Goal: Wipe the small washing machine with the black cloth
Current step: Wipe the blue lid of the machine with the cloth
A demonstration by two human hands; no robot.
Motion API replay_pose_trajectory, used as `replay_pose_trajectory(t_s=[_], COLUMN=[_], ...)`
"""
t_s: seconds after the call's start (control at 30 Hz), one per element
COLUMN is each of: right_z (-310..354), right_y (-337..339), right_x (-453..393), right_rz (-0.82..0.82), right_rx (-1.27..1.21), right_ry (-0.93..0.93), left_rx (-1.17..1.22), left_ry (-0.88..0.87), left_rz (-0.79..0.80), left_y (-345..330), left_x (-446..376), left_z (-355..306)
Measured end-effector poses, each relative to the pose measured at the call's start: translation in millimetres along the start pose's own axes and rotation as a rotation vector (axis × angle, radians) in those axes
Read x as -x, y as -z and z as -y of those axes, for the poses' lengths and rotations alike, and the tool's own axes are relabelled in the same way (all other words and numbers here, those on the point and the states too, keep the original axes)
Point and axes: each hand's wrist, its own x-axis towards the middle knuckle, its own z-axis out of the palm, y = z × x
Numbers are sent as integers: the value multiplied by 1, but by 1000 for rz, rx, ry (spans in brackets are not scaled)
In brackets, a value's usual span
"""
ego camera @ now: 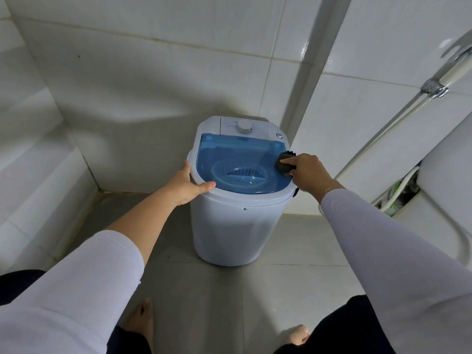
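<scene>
Seen from your head camera: your right hand pinches the bunched black cloth, fingers curled over it, and presses it against the right edge of the translucent blue lid of the small washing machine. Your left hand lies with fingers straight and relaxed against the machine's white rim on the near left side, thumb stretched along the rim's top and holding nothing. The machine stands on the grey tiled floor, tucked into a corner, its back just beside the white tiled wall. A white control dial sits behind the lid. To the right, a shower hose runs down the wall, with a white toilet near it. Open floor lies to the left of the machine and in front, where your bare feet stand.
</scene>
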Motion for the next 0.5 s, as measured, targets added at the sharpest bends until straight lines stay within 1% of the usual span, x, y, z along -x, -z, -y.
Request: replay_pose_trajectory(t_s=[0.1, 0.2, 0.33, 0.5], right_z=[2, 18, 66, 130], right_y=[13, 31, 44, 26], right_x=[1, -6, -18, -17], right_rz=[29, -8, -23, 30], right_rx=[63, 71, 2, 10], right_ry=[7, 47, 180, 344], left_rx=[-3, -14, 21, 9], left_ry=[-4, 2, -35, -48], left_rz=[2, 1, 36, 36], left_y=[0, 1, 5, 6], left_x=[2, 5, 8, 10], left_z=[0, 2, 5, 9])
